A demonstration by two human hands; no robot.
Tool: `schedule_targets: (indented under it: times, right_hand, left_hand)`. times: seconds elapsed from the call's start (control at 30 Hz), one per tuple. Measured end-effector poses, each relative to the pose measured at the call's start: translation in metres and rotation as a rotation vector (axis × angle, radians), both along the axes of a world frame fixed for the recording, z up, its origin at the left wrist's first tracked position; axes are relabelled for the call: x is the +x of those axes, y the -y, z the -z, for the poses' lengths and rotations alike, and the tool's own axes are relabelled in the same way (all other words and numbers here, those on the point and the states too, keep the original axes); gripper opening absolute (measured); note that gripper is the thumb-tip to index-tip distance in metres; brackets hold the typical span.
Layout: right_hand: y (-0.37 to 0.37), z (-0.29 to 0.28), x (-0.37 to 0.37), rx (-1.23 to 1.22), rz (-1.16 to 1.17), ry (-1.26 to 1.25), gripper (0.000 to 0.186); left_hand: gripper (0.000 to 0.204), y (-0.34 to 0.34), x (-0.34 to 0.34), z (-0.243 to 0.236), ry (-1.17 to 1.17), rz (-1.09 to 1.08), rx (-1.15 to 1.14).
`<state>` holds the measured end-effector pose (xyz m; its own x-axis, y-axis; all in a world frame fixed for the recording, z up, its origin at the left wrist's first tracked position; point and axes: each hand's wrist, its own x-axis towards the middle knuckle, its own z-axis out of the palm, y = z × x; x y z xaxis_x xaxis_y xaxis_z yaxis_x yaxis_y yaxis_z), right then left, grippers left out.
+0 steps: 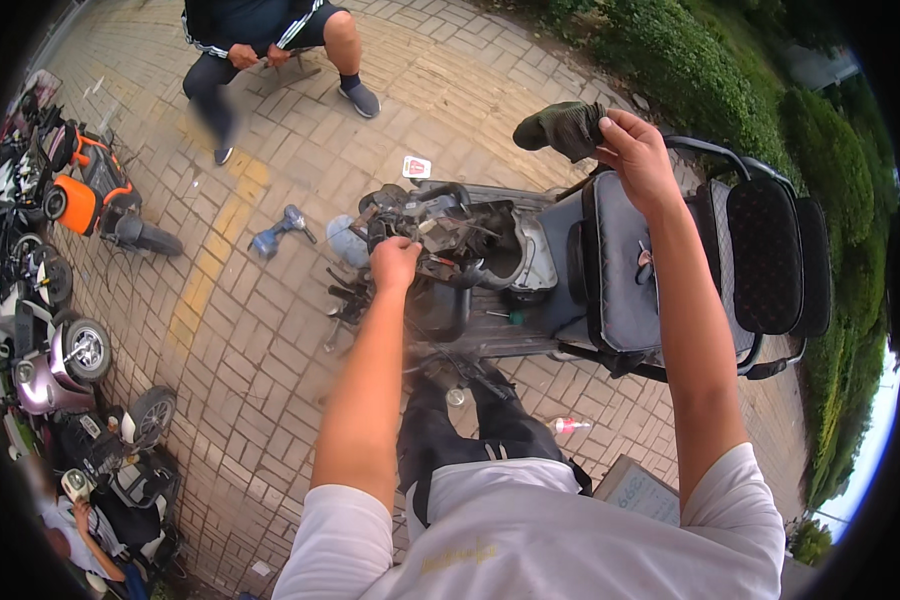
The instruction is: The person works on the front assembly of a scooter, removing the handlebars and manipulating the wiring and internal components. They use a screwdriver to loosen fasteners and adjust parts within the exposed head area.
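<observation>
Outdoor street-side scooter repair spot on a paved brick sidewalk (270,330) with a yellow painted stripe, green hedge (730,90) along the far edge. Half-dismantled dark electric scooter (490,260) with padded black seat stands open on the bricks, a blue cordless drill (280,232) lying near it. Row of parked scooters, orange (80,195) and pink (55,365), lines the left side.

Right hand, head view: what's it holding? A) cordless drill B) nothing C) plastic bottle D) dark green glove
D: the right hand is raised above the scooter seat with its grip shut on a dark green glove; the blue drill lies on the paving, while the left hand is down at the scooter's opened front.
</observation>
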<state>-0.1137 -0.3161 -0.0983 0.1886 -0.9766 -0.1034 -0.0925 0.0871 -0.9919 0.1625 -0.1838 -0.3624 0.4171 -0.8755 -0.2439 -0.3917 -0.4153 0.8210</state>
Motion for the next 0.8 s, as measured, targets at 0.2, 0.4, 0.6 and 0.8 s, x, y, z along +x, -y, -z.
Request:
schedule_targets:
  times: [0.2,0.4,0.6,0.8]
  right_hand:
    - [0.072,0.058,0.048,0.041,-0.247,-0.153,0.025]
    - [0.095,0.108,0.110,-0.060,-0.538,-0.604,0.024]
    - [0.076,0.155,0.149,-0.166,-0.754,-0.772,0.023]
    - [0.025,0.147,0.186,-0.326,-1.013,-0.746,0.021]
  left_hand:
    - [0.022,-0.001,-0.006,-0.015,0.001,-0.039,0.026]
    - [0.022,-0.001,-0.013,-0.019,0.023,-0.132,0.085]
    - [0.022,-0.005,-0.020,-0.006,-0.163,-0.248,0.004]
    - [0.023,-0.012,-0.018,-0.015,-0.214,-0.298,-0.025]
